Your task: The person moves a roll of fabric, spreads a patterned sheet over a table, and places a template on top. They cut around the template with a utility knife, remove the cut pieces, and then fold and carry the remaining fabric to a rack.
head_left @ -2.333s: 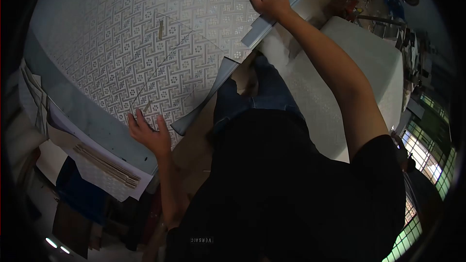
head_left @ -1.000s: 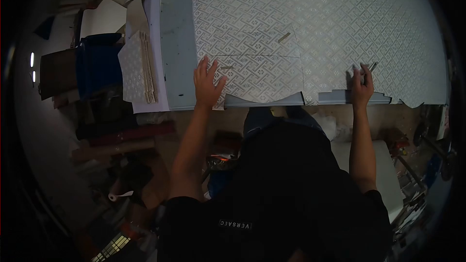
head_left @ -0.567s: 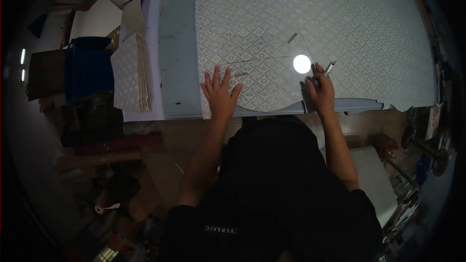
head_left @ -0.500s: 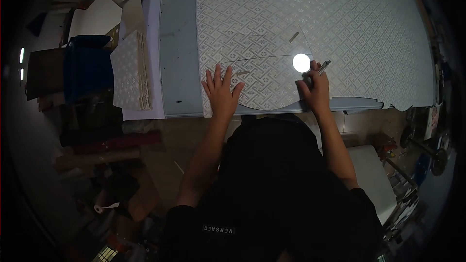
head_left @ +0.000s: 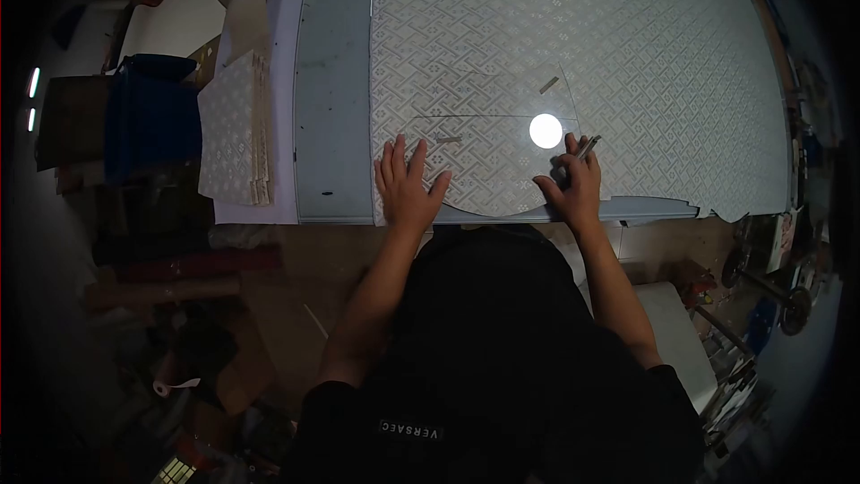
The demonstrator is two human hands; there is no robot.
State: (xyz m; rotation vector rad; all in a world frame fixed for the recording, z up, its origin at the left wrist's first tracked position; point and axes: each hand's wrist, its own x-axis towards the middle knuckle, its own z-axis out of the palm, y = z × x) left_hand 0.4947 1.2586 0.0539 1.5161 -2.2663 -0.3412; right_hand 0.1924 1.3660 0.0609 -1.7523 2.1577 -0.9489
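Observation:
Pale patterned fabric [head_left: 663, 63] covers the work surface, and over its near part lies what looks like a clear sheet with thin dark edges [head_left: 488, 116]. My left hand [head_left: 408, 186] rests flat near the fabric's left edge, fingers spread. My right hand [head_left: 578, 186] is near the front edge with a slim silver pen-like tool [head_left: 589, 147] between its fingers, the thumb stretched toward the left. A bright round glare [head_left: 546, 131] sits just left of those fingertips. Two small brownish strips, one upper strip [head_left: 549, 85] and one lower strip [head_left: 449, 140], show on the sheet.
Left of the fabric runs a bare grey table strip [head_left: 333, 116]. Farther left are a stack of patterned pieces [head_left: 235, 130] and a blue bin [head_left: 150, 116]. Fabric rolls [head_left: 166, 291] lie below on the left. A pale panel [head_left: 667, 332] stands at the lower right.
My right hand has drawn back slightly toward the front edge, the pen-like tool still in it. The left hand stays spread on the fabric. The whole view has shifted a little.

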